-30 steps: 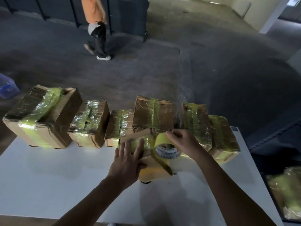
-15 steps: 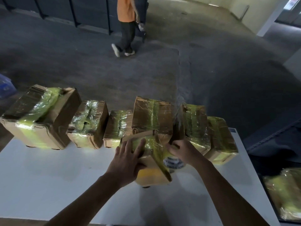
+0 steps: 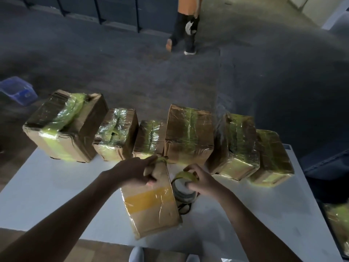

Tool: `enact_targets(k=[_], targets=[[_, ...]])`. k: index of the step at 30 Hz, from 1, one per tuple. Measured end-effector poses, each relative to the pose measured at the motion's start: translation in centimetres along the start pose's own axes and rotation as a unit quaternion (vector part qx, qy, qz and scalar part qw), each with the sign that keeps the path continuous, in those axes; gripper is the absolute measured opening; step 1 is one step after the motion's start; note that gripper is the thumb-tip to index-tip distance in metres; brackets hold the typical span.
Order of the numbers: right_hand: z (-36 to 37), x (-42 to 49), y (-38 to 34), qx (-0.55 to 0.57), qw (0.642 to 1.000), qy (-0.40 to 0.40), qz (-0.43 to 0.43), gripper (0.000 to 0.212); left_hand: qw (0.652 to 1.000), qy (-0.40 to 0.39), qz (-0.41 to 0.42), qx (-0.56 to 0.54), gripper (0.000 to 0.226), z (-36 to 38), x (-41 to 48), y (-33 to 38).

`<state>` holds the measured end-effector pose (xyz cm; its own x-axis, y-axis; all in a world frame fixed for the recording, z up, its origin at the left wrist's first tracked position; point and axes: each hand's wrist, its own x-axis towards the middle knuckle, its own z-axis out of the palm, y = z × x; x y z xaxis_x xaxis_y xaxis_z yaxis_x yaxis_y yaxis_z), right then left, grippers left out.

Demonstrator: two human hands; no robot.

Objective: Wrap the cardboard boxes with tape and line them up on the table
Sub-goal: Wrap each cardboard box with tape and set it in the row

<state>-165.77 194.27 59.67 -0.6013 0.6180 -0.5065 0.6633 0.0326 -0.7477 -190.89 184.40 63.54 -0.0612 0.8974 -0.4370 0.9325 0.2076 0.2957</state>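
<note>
A cardboard box (image 3: pixel 153 207) with a yellow tape band across its near face stands tipped on the white table (image 3: pixel 56 182) in front of me. My left hand (image 3: pixel 136 173) grips its top far edge. My right hand (image 3: pixel 200 180) holds the yellow tape roll (image 3: pixel 184 183) just to the box's right, close to the table. Behind them several taped boxes stand in a row: a large one (image 3: pixel 64 127) at far left, a tall one (image 3: pixel 188 135) in the middle, and one (image 3: pixel 272 159) at far right.
A person in an orange top walks on the dark floor (image 3: pixel 132 63) beyond the table, their legs (image 3: pixel 186 33) showing. A blue bin (image 3: pixel 18 90) sits on the floor at left. More taped boxes (image 3: pixel 338 222) lie below the table's right edge.
The box has been turned and pulled toward me, its taped face now up front. My right hand brought the roll down beside it. The person walked right.
</note>
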Motion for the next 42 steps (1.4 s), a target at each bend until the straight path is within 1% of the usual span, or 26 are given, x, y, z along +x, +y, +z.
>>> enact_targets(k=[2, 4, 6, 9, 12, 14, 16, 19, 21, 22, 23, 24, 25, 26, 27, 29, 31, 33, 35, 39, 40, 42], targets=[[0.6, 1.0, 0.0, 0.0, 0.999, 0.037, 0.009, 0.04, 1.0, -0.015, 0.003, -0.021, 0.095, -0.2, 0.6, -0.6], [0.8, 1.7, 0.3, -0.03, 0.998, 0.046, 0.003, 0.041, 0.998, -0.033, 0.0, -0.058, 0.094, -0.4, 1.2, -1.2], [0.7, 1.9, 0.4, -0.056, 0.998, 0.02, 0.006, 0.036, 0.996, -0.052, -0.003, -0.067, 0.093, -0.9, 1.7, -1.9], [0.5, 2.1, 0.3, -0.108, 0.993, -0.038, 0.03, 0.026, 0.995, -0.096, 0.008, -0.033, 0.091, -1.6, 2.3, -2.6], [1.3, 2.4, -0.3, -0.144, 0.985, -0.081, 0.048, 0.02, 0.992, -0.122, 0.017, -0.032, 0.09, -1.8, 3.1, -2.7], [2.3, 2.8, -0.5, -0.152, 0.983, -0.093, 0.051, 0.023, 0.991, -0.128, 0.01, -0.034, 0.09, -2.0, 3.7, -2.8], [3.2, 3.1, -0.4, -0.133, 0.987, -0.075, 0.053, 0.027, 0.991, -0.125, -0.003, -0.04, 0.087, -2.2, 4.1, -2.8], [4.1, 3.3, 0.1, -0.042, 0.996, -0.018, 0.079, 0.016, 0.996, -0.08, -0.017, -0.046, 0.073, -1.6, 4.0, -3.3], [4.7, 3.5, 0.1, -0.027, 0.997, 0.013, 0.075, 0.01, 1.0, -0.004, -0.007, -0.024, 0.069, -0.7, 2.9, -3.3], [4.9, 3.7, 0.0, -0.039, 0.997, 0.026, 0.067, 0.007, 0.998, 0.061, 0.021, 0.011, 0.068, -0.1, 2.2, -3.0], [5.2, 3.9, -0.3, -0.051, 0.996, 0.037, 0.062, 0.007, 0.986, 0.136, 0.076, 0.056, 0.065, 0.9, 1.6, -2.5], [5.5, 4.1, -0.5, -0.054, 0.996, 0.045, 0.058, 0.009, 0.968, 0.192, 0.135, 0.09, 0.063, 2.0, 1.0, -1.8], [5.8, 4.2, -0.6, -0.05, 0.996, 0.051, 0.054, 0.012, 0.953, 0.224, 0.182, 0.096, 0.059, 3.3, 0.6, -1.0], [6.1, 4.3, -0.7, -0.046, 0.996, 0.055, 0.049, 0.016, 0.947, 0.226, 0.211, 0.085, 0.056, 4.7, 0.3, -0.3], [6.4, 4.3, -0.8, -0.047, 0.996, 0.059, 0.043, 0.021, 0.95, 0.214, 0.217, 0.064, 0.051, 5.9, 0.1, 0.4], [7.1, 4.4, -0.7, -0.058, 0.996, 0.069, 0.03, 0.027, 0.961, 0.2, 0.189, 0.006, 0.043, 7.8, 0.2, 1.1], [7.5, 4.3, -0.2, -0.084, 0.993, 0.073, 0.037, 0.027, 0.965, 0.212, 0.155, -0.02, 0.037, 8.8, 0.6, 1.1], [7.3, 4.0, 0.6, -0.11, 0.989, 0.073, 0.061, 0.024, 0.967, 0.217, 0.134, -0.023, 0.033, 9.1, 1.1, 1.3], [6.7, 3.5, 1.7, -0.117, 0.988, 0.075, 0.072, 0.022, 0.969, 0.214, 0.12, -0.017, 0.034, 9.5, 1.4, 1.6], [5.9, 2.8, 2.6, -0.137, 0.988, 0.044, 0.053, 0.02, 0.973, 0.208, 0.099, 0.007, 0.032, 9.8, 1.2, 2.9], [5.9, 2.9, 2.5, -0.131, 0.989, 0.044, 0.055, 0.02, 0.972, 0.212, 0.102, 0.008, 0.028, 9.6, 1.1, 3.2], [5.8, 3.1, 2.6, -0.11, 0.99, 0.053, 0.063, 0.02, 0.957, 0.255, 0.141, -0.007, 0.023, 9.3, 0.7, 3.2]])
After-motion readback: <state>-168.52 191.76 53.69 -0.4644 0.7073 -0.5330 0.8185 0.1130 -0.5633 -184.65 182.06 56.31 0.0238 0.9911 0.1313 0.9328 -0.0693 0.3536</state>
